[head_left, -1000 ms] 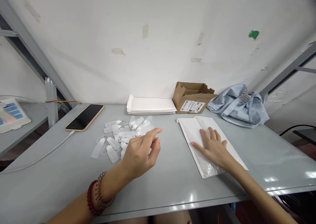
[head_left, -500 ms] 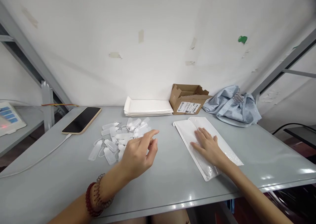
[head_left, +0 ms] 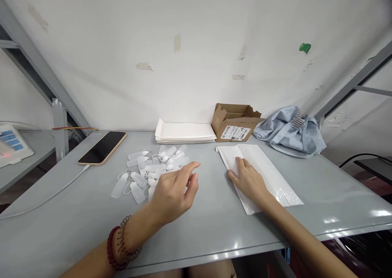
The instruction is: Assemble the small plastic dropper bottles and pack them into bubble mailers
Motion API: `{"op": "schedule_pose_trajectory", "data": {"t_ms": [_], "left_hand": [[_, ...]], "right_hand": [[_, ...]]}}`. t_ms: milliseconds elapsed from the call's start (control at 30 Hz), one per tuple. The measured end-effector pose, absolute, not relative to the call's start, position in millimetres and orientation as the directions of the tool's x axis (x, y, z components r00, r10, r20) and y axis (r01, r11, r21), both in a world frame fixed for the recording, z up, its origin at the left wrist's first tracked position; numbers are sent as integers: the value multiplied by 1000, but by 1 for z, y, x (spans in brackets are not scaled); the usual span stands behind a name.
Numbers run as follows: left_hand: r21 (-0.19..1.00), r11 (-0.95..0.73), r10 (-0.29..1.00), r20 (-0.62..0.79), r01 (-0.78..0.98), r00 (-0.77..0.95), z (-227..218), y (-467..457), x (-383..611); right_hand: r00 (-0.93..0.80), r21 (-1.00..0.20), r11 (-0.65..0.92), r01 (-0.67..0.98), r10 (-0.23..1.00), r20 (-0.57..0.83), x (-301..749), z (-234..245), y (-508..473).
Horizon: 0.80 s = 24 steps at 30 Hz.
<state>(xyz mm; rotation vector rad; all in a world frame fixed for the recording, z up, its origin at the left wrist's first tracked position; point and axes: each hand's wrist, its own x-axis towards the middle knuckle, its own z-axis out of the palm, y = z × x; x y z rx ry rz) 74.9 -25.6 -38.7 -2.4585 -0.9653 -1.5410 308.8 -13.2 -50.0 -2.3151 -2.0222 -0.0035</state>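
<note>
A white bubble mailer lies flat on the grey table, its near part shiny and bumpy. Across its left half rests my right hand, palm down, with the fingers laid out and the thumb at the left edge. My left hand is over the table between the mailer and the bottles, fingers loosely bent, a small gap between index finger and thumb, and nothing visible in it. Just behind and left of it lies a loose pile of small translucent squeeze bottles with white caps and thin loops; my hand hides some.
A stack of white mailers sits against the wall beside an open cardboard box. Light blue cloth is heaped at the back right. A phone with a white charging cable lies on the left.
My right hand has slid left over the mailer, its fingers closer together. The mailer's near left corner has shifted slightly up and left. My left hand keeps its pose.
</note>
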Motion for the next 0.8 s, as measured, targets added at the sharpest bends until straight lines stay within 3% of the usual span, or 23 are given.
{"op": "schedule_pose_trajectory", "data": {"t_ms": [133,300,433,633,700,800], "left_hand": [[236,-799,451,844,554,290,-37,-27,74],[200,-802,421,858,562,294,-36,-26,73],[178,-804,403,865,567,300,-35,-25,73],[168,-804,401,861,570,312,-36,-24,73],[168,-793,410,858,586,309,-37,-21,72],[183,-765,433,855,618,284,-38,-15,67]], "right_hand": [[122,-18,-121,992,991,53,310,-49,-12],[127,122,-143,982,983,133,321,-58,-13],[108,118,-131,984,977,183,324,-62,-11],[-260,-40,287,957,913,315,280,-29,37],[-414,-83,446,891,875,253,258,-16,72],[-505,-117,528,841,844,179,233,-6,125]]}}
